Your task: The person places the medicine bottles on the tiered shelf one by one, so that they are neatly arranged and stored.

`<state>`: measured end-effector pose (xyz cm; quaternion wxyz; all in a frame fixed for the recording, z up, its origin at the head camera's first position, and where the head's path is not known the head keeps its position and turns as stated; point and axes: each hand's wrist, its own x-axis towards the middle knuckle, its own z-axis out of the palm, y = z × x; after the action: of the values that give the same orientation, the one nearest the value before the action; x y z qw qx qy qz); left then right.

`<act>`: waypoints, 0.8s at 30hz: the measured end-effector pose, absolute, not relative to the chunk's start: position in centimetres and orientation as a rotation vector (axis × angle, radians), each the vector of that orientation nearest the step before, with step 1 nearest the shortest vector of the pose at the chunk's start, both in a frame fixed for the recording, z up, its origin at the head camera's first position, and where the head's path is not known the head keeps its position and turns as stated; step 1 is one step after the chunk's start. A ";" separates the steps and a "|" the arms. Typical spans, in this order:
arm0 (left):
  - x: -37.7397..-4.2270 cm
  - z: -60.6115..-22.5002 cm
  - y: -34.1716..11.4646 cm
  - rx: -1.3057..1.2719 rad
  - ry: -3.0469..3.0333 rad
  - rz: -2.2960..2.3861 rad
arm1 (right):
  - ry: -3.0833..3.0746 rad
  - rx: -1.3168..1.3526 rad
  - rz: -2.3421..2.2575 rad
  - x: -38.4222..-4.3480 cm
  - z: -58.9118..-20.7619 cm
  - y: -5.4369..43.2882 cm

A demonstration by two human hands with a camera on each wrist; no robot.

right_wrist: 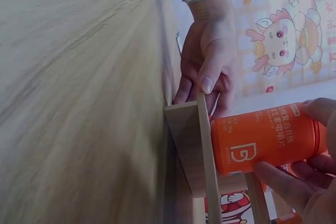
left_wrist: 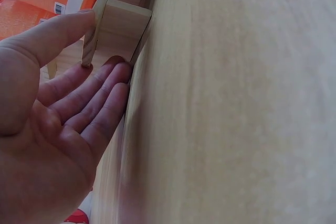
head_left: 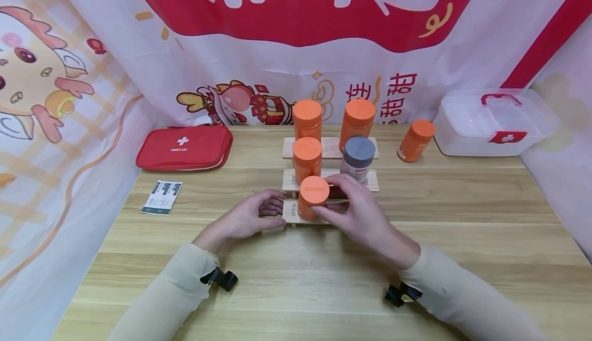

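A three-step wooden rack (head_left: 290, 210) stands mid-table. My left hand (head_left: 245, 216) pinches the left end of its lowest step, thumb on top and fingertips below in the left wrist view. My right hand (head_left: 365, 219) grips an orange pill bottle (head_left: 313, 193) with thumb and fingers round its sides. In the right wrist view, the base of that orange bottle (right_wrist: 257, 139) meets the step board, left of its middle. On the middle step are another orange bottle (head_left: 307, 158) and a grey-lidded bottle (head_left: 358, 157). Two orange bottles stand on the top step, left (head_left: 307, 116) and right (head_left: 358, 120).
One more orange bottle (head_left: 415, 140) stands on the table right of the rack, beside a clear first-aid box (head_left: 490, 125) with a red handle. At the left lie a red first-aid pouch (head_left: 184, 148) and a printed card (head_left: 162, 197). A printed cloth hangs behind.
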<state>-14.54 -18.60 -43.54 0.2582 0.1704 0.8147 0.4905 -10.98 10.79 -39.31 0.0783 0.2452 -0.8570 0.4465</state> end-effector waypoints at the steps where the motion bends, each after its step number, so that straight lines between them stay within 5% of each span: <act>1: -14.5 -43.5 -18.6 0.464 2.208 1.331 | -2.559 0.737 1.311 -11.0 -39.3 10.7; 24: -14.4 -43.5 -18.6 0.464 2.230 1.298 | -2.490 0.722 1.232 -11.0 -39.4 9.8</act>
<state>-14.45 -18.57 -43.53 0.2570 0.1711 0.8221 0.4784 -11.05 9.85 -39.44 0.1349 0.2493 -0.8595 0.4253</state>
